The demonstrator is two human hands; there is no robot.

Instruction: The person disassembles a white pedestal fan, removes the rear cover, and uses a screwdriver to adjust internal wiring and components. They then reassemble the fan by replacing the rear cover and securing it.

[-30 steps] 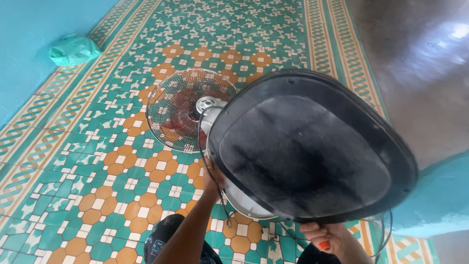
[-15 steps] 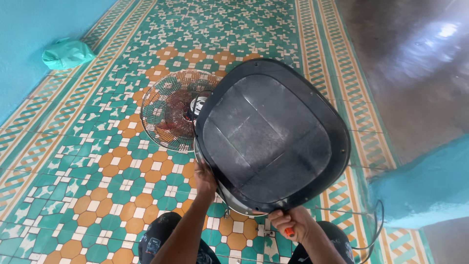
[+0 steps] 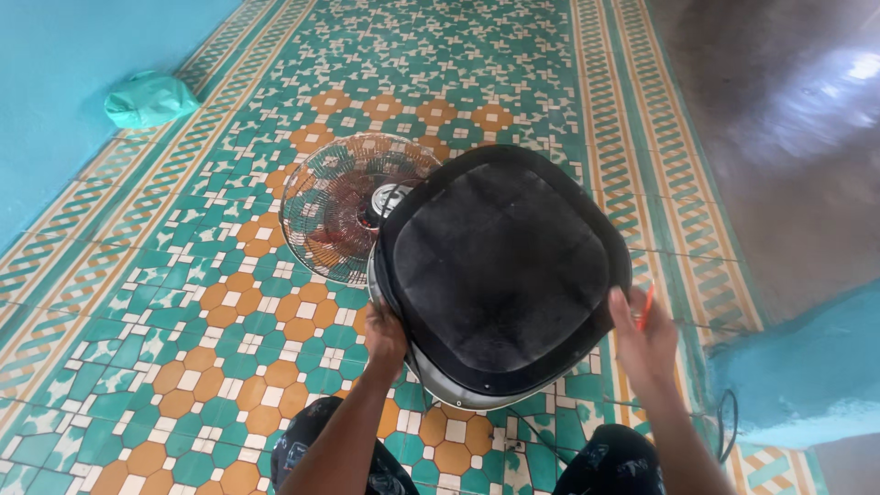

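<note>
We're looking straight down at the fan base [image 3: 502,266], a dark rounded-square slab filling the middle of the frame, tipped up toward us. Our left hand [image 3: 385,332] grips its lower left edge, fingers closed around the rim. Our right hand [image 3: 644,337] sits at the right edge with an orange tool [image 3: 645,306] pinched in it; whether those fingers also clasp the rim, we can't tell. To handle this well, we'd judge both sides need even support so the base doesn't swing. Behind it, the wire grille [image 3: 341,207] lies toward the upper left on the tiled floor [image 3: 137,348]. A black cable [image 3: 726,423] loops at lower right, near our knee. A green cloth [image 3: 149,99] sits far upper left.
</note>
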